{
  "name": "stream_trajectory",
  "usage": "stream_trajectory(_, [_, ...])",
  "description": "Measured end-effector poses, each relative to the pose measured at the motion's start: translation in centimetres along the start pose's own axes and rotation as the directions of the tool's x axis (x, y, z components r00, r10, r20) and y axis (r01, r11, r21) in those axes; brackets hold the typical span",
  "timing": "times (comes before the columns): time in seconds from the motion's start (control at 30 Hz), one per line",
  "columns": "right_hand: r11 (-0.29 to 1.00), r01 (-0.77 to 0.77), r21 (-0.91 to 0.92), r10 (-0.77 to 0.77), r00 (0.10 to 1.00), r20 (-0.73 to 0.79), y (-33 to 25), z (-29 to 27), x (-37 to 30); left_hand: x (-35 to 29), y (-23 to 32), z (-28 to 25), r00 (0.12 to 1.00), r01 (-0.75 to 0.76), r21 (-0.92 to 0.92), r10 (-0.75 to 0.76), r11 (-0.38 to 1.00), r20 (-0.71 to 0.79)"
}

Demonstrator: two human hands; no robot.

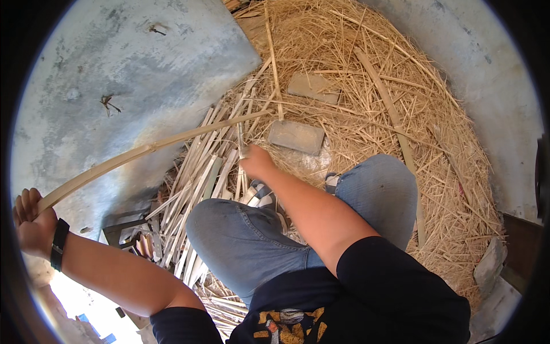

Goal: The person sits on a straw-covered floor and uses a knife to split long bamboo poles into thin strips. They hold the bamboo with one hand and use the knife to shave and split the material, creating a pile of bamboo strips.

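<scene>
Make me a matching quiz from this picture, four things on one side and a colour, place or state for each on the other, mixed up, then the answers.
Things
1. Wristband
2. Jeans
3. Long pale strip
4. Nearer block

Descriptions
A. gripped near one end by the left hand
B. blue
C. lying among the shavings
D. black

Pairs: 1-D, 2-B, 3-A, 4-C

From my distant seat I see a blotchy blue-grey plastered wall [189, 69] on the left, two small dark fittings [109, 104] jutting from it, and a pale grey wall [487, 74] on the right. Golden, straw-like litter [447, 155] covers much of the floor between them. Harsh white light [80, 298] floods my lower left.
</scene>
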State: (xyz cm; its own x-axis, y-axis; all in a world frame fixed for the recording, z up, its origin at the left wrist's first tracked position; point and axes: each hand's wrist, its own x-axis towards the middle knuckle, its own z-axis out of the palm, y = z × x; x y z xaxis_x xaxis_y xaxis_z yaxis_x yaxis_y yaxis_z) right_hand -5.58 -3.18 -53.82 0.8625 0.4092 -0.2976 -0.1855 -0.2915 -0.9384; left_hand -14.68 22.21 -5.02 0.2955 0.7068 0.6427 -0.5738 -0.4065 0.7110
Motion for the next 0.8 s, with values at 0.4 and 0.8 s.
stream_trajectory(0.4, [0.989, 0.147, -0.026, -0.144, 0.986, 0.087, -6.8, -1.6, -1.5, -7.8, 0.7, 8.6, 0.979, -0.145, 0.282, 0.179, 0.948, -0.097])
stream_trajectory(0.8, [0.813, -0.506, 0.288, 0.575, 0.773, -0.268, 5.3, -1.3, 1.0, -1.1, -0.8, 2.4, 0.994, -0.094, 0.243, 0.08, 0.966, 0.069])
